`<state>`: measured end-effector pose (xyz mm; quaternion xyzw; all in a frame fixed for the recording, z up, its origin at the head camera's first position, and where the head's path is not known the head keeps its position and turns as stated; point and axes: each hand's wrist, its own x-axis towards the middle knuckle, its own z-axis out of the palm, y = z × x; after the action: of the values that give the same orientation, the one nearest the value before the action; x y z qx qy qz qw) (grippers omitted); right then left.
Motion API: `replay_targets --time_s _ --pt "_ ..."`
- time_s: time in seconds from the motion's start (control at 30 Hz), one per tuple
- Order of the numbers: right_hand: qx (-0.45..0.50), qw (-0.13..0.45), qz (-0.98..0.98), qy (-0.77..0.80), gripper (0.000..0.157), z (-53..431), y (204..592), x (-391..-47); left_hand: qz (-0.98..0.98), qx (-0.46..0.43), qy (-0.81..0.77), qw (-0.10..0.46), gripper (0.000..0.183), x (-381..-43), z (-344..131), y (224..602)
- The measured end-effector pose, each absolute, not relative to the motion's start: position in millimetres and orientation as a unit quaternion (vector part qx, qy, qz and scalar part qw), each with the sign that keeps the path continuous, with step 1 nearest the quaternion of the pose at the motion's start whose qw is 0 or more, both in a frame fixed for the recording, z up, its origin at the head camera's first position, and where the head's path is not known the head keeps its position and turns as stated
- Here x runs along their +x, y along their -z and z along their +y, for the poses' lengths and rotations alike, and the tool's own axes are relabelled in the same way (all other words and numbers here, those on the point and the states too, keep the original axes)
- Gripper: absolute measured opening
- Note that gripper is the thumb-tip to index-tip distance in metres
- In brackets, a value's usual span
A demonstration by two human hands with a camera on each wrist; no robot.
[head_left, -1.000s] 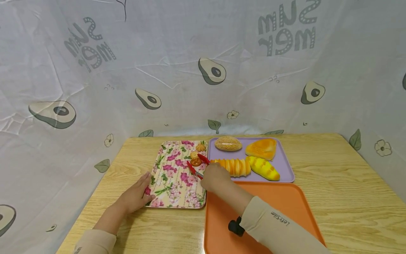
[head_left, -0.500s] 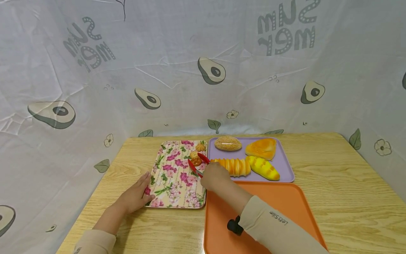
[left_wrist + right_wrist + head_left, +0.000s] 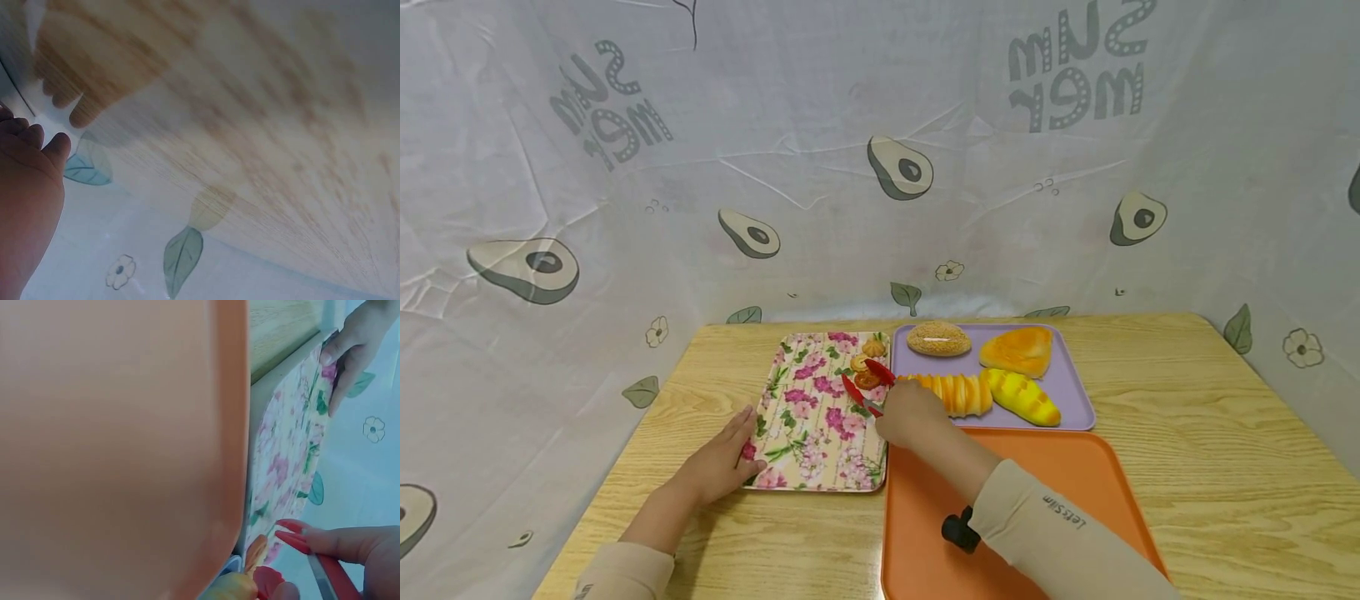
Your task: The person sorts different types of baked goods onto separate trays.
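My right hand [image 3: 912, 414] grips a pair of red-tipped tongs [image 3: 854, 392], whose two tips stand apart on either side of a brown pretzel-shaped cookie [image 3: 867, 381]. The cookie is near the right edge of a flowered tray [image 3: 805, 417]. Behind it on that tray are a round pale cookie [image 3: 858, 363] and a golden swirled cookie [image 3: 874, 347]. In the right wrist view the red tongs [image 3: 292, 536] show close to the brown cookie [image 3: 255, 551]. My left hand [image 3: 722, 462] rests at the flowered tray's front left edge, fingers extended along its side and thumb at the corner.
A purple tray [image 3: 1075, 400] at the back right bears a sesame bun [image 3: 938, 339], a golden triangular bread [image 3: 1019, 351], a ridged loaf [image 3: 962, 395] and a yellow bread [image 3: 1022, 397]. An orange tray [image 3: 1037, 475] lies in front, beneath my right forearm. A printed curtain [image 3: 820, 250] surrounds the wooden table.
The pretzel-shaped cookie has shifted slightly to the right and looks more tilted between the tongs' tips. The tongs moved only a little, and the left hand stayed in place.
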<state>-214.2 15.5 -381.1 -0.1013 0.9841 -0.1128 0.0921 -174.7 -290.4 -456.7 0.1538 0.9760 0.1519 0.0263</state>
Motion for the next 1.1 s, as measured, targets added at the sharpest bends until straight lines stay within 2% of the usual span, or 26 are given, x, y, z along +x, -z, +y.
replay_targets --time_s 0.23,0.43,0.63,0.9,1.1 --pt "-0.08 0.101 0.984 0.125 0.042 19 375 -219 0.975 0.162 -0.149 0.021 0.079 -176 -289 455" --pt "-0.078 0.121 0.984 0.106 0.031 21 368 -224 0.974 0.169 -0.149 0.013 0.079 -177 -289 452" --pt "-0.083 0.138 0.983 0.085 0.028 18 365 -228 0.974 0.167 -0.151 0.017 0.079 -177 -289 453" --pt "-0.105 0.131 0.983 0.075 0.02 19 368 -230 0.975 0.159 -0.154 0.027 0.079 -175 -290 453" --pt "-0.121 0.121 0.982 0.076 0.022 23 370 -229 0.974 0.157 -0.16 0.027 0.078 -174 -290 456"
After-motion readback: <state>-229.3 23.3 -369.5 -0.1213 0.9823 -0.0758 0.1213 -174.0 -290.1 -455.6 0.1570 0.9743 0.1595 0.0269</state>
